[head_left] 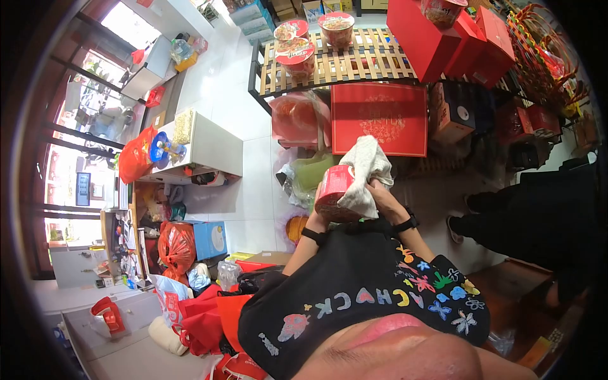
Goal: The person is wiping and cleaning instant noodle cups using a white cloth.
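Note:
A red instant noodle bowl (pixel 333 186) is held tilted in front of my chest. My left hand (pixel 319 220) grips it from the left and below, with most of its fingers hidden behind the bowl. My right hand (pixel 384 195) is closed on a white cloth (pixel 370 166), which drapes over the bowl's right side and touches it. The cloth partly covers the right fingers. Just beyond the hands lies a large red gift box (pixel 380 117) with a gold pattern.
On the slatted wooden rack (pixel 361 65) stand several noodle bowls (pixel 296 56) and upright red boxes (pixel 421 38). A white cabinet (pixel 215 144) is on the left. Bags (pixel 202 320) crowd the lower left. Another person in dark clothes (pixel 538 212) stands at right.

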The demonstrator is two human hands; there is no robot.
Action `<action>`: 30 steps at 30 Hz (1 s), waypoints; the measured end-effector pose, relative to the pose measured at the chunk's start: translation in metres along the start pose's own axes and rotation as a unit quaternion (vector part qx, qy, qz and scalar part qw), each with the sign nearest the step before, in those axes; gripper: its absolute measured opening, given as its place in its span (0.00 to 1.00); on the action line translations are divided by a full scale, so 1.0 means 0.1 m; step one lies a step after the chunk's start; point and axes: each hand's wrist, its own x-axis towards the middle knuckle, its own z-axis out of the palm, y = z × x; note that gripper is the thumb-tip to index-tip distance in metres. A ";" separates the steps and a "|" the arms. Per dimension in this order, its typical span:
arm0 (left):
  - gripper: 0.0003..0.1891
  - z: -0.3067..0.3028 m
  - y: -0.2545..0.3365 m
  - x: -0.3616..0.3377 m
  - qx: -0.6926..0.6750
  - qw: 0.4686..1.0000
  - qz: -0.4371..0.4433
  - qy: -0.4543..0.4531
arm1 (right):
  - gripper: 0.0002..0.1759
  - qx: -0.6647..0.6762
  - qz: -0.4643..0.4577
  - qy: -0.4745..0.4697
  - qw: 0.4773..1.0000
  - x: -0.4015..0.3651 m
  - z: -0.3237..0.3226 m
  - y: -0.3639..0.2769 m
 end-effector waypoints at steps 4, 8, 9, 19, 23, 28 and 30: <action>0.28 0.39 0.29 -0.03 -0.177 0.979 -0.065 0.078 | 0.26 0.236 0.026 -0.008 0.971 0.12 -0.03 0.24; 0.30 0.74 0.48 -0.12 -0.107 0.985 -0.007 0.132 | 0.24 0.288 0.040 0.020 0.957 0.11 -0.04 0.24; 0.30 0.84 0.49 -0.13 -0.102 0.985 0.019 0.134 | 0.24 0.296 0.044 0.025 0.954 0.12 -0.05 0.25; 0.28 1.06 0.44 -0.10 0.172 0.962 0.168 0.128 | 0.25 0.332 0.056 0.052 0.940 0.20 -0.11 0.19; 0.28 0.93 0.49 -0.11 0.108 0.986 0.081 0.096 | 0.26 0.320 0.036 0.008 0.947 0.15 -0.20 0.11; 0.30 0.83 0.50 -0.03 0.161 0.981 0.060 0.086 | 0.25 0.401 0.073 -0.015 0.913 0.12 -0.40 0.24; 0.32 0.83 0.55 0.00 0.174 0.979 0.050 0.089 | 0.24 0.398 0.071 -0.014 0.915 0.17 -0.48 0.35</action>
